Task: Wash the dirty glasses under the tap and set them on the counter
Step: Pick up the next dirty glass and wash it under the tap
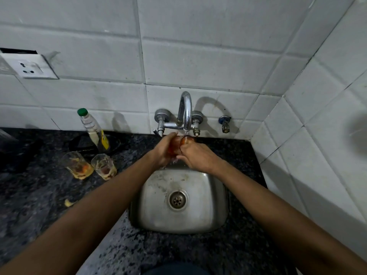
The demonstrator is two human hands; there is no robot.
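White tiles back a dark counter (49,195) and steel sink (214,195). Under the tap (185,110), left hand (164,149) and right hand (195,153) both curl round one glass (174,146). Wet, it is likely slick and breakable, so hold the sides. Two dirty glasses (78,164) wait on the counter.

yellow label on bottle (93,129), print too blurred to read
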